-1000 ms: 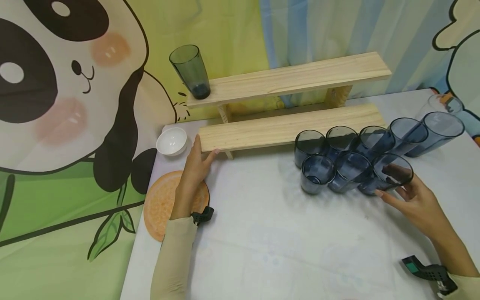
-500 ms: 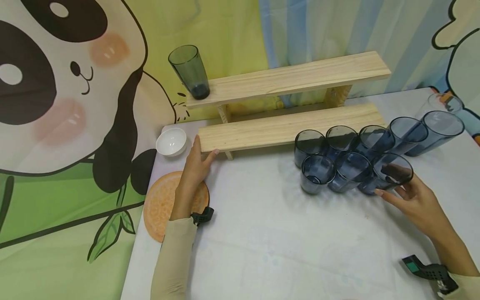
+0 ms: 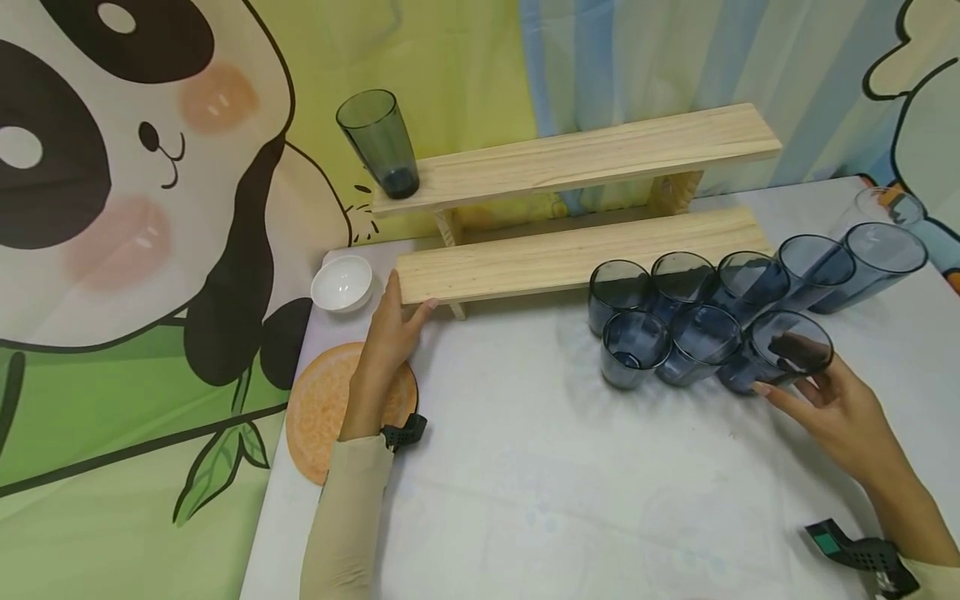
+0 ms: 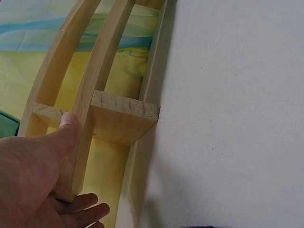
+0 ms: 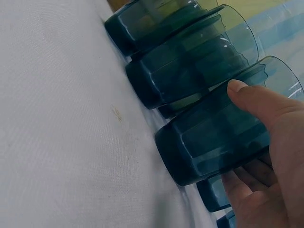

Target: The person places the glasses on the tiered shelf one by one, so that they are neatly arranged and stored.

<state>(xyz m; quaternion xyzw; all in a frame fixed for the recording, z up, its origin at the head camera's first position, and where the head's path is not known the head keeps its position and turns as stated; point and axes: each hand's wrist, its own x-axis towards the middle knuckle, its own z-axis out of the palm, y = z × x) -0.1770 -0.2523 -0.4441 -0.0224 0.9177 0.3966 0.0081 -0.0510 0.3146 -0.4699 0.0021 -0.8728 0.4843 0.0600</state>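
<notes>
My left hand (image 3: 386, 333) grips the left end of the lower board of a two-tier wooden shelf (image 3: 525, 262). In the left wrist view, its thumb lies against the board's edge and the other fingers reach round the end. At right, my right hand (image 3: 843, 408) holds a blue drinking glass (image 5: 213, 137), thumb on the near side and fingers behind, partly hidden by it. That glass stands at the right end of the front row. Beside it is another blue glass (image 3: 703, 342); several more glasses (image 3: 618, 292) stand close together behind and to the left.
A dark tinted glass (image 3: 381, 146) stands on the upper board's left end. Left of the shelf sit a small white bowl (image 3: 342, 283) and a round orange mat (image 3: 318, 417), partly under my left forearm. A clear glass (image 3: 885, 208) stands at the far right.
My right hand and its glass have shifted slightly right, widening the gap to the neighbouring glass's rim. The left hand stays on the shelf.
</notes>
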